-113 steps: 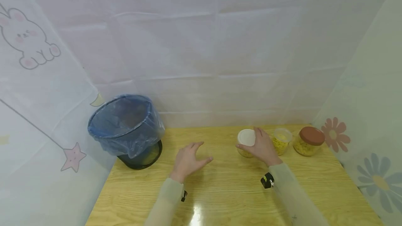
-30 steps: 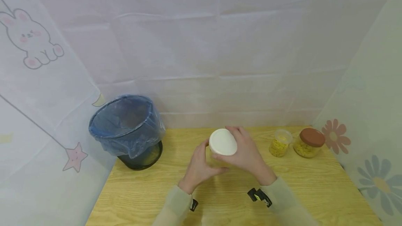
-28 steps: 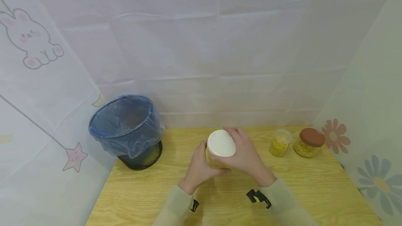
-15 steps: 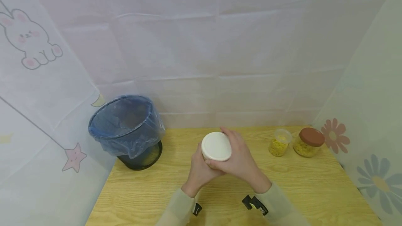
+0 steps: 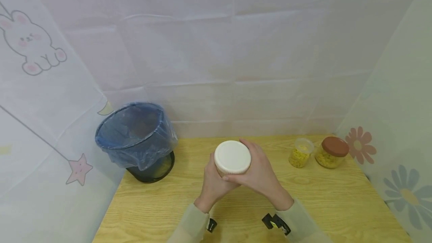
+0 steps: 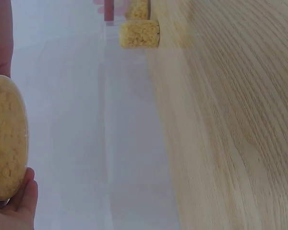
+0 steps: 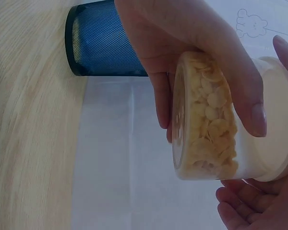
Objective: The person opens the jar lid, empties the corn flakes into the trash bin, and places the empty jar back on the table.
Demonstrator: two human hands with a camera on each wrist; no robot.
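A clear plastic jar (image 7: 213, 120), part-filled with pale yellow flakes, is held above the table between my two hands. Its round white lid (image 5: 233, 157) faces up towards the head camera. My left hand (image 5: 216, 181) grips the jar's body, its thumb lying along the side in the right wrist view. My right hand (image 5: 258, 171) holds the lid's rim from the right, with fingers at the far edge and thumb at the near edge. From the left wrist, the flakes show through the jar's base (image 6: 7, 139).
At the back right stand a small clear tub (image 5: 299, 155) of yellow bits and a jar with a brown-red lid (image 5: 332, 151). A mesh bin with a blue liner (image 5: 135, 126) stands at the left. Printed sheets (image 5: 216, 48) hang behind the wooden table (image 5: 152, 213).
The jar has left its place beside the tub and come left and up in my right hand. My left hand, earlier empty, has closed round its body. Lately the jar moved slightly left.
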